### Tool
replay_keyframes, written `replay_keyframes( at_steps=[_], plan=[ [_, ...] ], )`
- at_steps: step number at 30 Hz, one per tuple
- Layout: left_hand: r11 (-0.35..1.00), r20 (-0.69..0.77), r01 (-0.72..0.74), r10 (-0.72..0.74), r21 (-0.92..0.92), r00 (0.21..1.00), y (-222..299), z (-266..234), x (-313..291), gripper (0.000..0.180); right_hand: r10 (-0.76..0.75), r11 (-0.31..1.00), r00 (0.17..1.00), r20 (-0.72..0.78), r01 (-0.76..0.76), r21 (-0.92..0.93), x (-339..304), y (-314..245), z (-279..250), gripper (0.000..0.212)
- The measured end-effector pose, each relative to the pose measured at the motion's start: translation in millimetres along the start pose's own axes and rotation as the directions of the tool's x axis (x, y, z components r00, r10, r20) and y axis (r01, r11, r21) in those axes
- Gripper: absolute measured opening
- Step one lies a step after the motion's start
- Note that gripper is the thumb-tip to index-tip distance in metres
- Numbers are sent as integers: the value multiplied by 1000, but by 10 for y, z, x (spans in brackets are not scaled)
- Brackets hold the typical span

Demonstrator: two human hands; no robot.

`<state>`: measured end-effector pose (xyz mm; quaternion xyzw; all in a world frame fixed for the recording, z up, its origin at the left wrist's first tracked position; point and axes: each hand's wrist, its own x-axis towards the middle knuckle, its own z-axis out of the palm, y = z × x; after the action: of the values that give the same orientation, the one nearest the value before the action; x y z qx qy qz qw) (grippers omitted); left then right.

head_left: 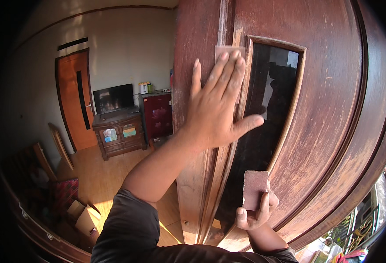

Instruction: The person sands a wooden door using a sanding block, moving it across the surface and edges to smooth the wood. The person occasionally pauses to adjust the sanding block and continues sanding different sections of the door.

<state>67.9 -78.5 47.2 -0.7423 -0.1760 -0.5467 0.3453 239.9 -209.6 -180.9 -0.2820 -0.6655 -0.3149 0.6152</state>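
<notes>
Sandpaper sheet point(219, 51) lies against the wooden door point(329, 57), upper centre, under the flat, outspread left hand point(215, 111); lower right of centre, the half-curled right hand point(262, 215) grips a brown sanding pad point(254, 188).

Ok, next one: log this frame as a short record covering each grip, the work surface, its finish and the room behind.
Left grip: open, fingers laid over a thin brown sheet on the door
Right grip: closed on the lower end of a brown rectangular pad
Surface: large wooden door with a narrow dark glass pane
Finish: reddish brown, worn to paler wood in patches
Room behind: orange door, television, wooden cabinet, dark red refrigerator, open cardboard box
</notes>
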Motion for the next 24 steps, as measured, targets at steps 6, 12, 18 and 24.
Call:
replay_keyframes(
  at_steps=[6,12,18,24],
  plan=[
    [995,-64,-50,56,89,996,-79,-7,175,110,-37,999,999,17,37,20,9,34,-3,75],
    [1000,60,5,-6,12,998,25,-94,29,110,-16,999,1000,2,16,-28,-22,21,40,76],
    [999,27,-47,46,15,999,56,-57,122,113,-48,999,999,19,47,18,-43,85,19,77],
    [999,-78,-37,37,9,996,-22,34,258,110,-32,999,999,9,32,-32,-68,72,13,77]
  ],
)
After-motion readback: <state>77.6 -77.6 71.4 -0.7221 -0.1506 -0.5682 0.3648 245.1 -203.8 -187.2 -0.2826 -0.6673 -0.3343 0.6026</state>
